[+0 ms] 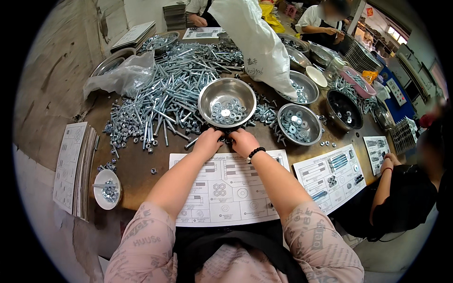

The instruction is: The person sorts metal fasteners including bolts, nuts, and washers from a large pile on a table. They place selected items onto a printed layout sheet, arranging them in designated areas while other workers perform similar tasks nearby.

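Both hands reach forward to the near rim of a steel bowl [203, 104] with flat washers [229, 113] in it. My left hand [208, 143] has its fingers bent inward among small dark parts, possibly black nuts [227, 140]. My right hand [244, 142], with a dark beaded bracelet at the wrist, curls its fingers in the same spot from the other side. The fingertips are partly hidden, so whatever they pinch does not show. Under my forearms lies a printed parts sheet [226, 188] with drawings of bolts, nuts and washers.
A large heap of bolts [165, 89] and loose nuts [125, 132] spreads to the left. On the right stand a washer bowl [300, 124] and a black bowl [344, 109]. A white sack [255, 42] leans behind. A co-worker's hand [390, 160] is at the right.
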A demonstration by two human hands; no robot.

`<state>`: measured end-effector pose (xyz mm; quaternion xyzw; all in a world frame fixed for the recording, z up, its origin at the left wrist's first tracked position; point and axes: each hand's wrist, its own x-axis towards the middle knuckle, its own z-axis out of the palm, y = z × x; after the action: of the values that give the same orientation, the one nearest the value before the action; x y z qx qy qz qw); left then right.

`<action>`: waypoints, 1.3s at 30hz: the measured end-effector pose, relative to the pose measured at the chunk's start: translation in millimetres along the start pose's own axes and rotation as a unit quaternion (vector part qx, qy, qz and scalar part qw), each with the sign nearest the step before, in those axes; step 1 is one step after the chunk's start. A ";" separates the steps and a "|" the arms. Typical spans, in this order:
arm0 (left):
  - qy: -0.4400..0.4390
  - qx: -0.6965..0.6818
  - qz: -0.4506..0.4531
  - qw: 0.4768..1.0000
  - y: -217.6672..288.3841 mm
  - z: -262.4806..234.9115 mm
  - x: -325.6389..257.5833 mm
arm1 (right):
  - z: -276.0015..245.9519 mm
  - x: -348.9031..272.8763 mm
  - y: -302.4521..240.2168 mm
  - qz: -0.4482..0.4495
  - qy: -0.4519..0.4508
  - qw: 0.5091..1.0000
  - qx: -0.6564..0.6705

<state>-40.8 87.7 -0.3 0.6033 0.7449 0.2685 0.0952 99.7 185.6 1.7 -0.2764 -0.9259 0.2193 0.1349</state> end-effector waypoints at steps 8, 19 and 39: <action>-0.020 0.030 -0.012 0.999 8.3 -4.0 -1.2 | -3.5 2.7 -7.1 -0.006 -0.034 0.994 -0.106; 0.046 0.018 -0.027 0.998 15.9 -4.8 -5.2 | -18.3 -8.0 -14.9 -0.015 0.031 0.998 -0.050; -0.187 -0.120 0.122 0.967 156.8 58.5 -81.1 | -100.6 -223.5 30.9 0.156 -0.057 0.986 0.031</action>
<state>140.0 47.4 16.7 0.7130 0.5970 0.2482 0.2713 332.3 114.6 45.4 -0.3997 -0.8705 0.2821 0.0543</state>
